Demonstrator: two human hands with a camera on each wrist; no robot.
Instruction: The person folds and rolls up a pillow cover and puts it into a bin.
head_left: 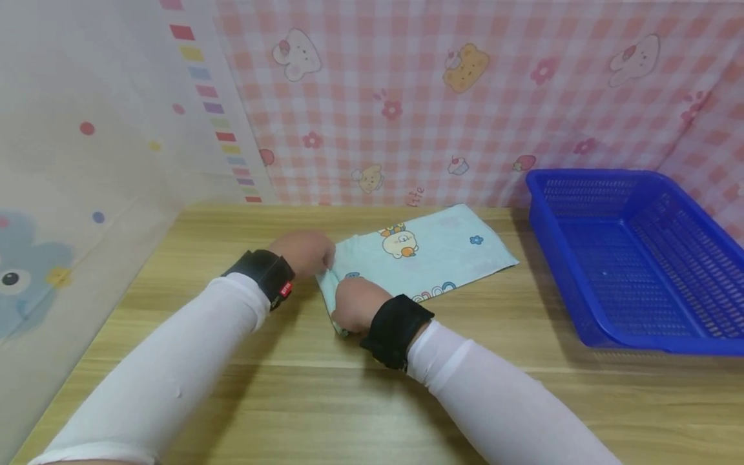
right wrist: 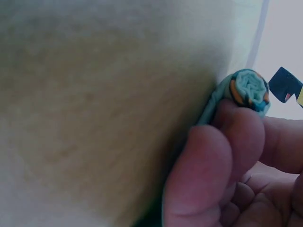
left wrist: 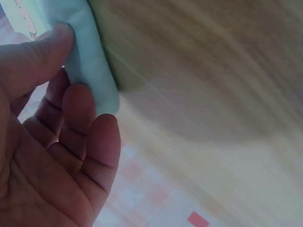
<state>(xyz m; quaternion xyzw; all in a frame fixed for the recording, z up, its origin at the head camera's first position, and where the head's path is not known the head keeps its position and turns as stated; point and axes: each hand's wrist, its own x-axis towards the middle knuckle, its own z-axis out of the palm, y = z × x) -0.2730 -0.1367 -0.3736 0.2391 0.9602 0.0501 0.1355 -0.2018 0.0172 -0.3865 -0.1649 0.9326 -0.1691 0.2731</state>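
A light blue cloth (head_left: 442, 248) printed with a cartoon bear and flowers lies flat on the table, its left end rolled up. At the far end of that roll is my left hand (head_left: 303, 250). The left wrist view shows the thumb and fingers of the left hand (left wrist: 54, 137) pinching the rolled edge (left wrist: 90, 54). My right hand (head_left: 359, 303) grips the near end of the roll. In the right wrist view the roll's spiral end (right wrist: 250, 89) sticks out past the curled fingers (right wrist: 201, 161). Part of the roll is hidden behind the right hand.
To the right, a blue plastic basket (head_left: 555, 258) with mesh walls stands on the wooden table (head_left: 325, 400). Behind the cloth rises a pink checked backdrop (head_left: 349, 84). A pale printed sheet (head_left: 104, 161) hangs along the left side.
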